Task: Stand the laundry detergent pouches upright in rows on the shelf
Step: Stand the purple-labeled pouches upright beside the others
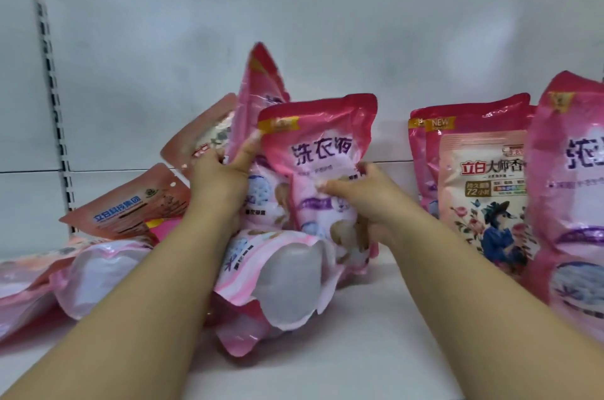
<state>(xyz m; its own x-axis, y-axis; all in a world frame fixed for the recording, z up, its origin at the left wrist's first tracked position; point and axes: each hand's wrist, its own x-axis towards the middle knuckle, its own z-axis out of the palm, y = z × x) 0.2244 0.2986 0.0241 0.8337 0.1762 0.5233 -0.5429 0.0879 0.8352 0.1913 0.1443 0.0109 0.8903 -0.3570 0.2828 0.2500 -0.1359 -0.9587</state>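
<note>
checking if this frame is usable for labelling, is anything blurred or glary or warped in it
Head view: soft overall, with motion blur on the tall pouch behind the left hand; print on the pouch held by the right hand is smeared but readable; glare streaks on the fallen pouches in front; wide-angle bend shows in the slotted shelf post; lighting is even, shadows faint.
</note>
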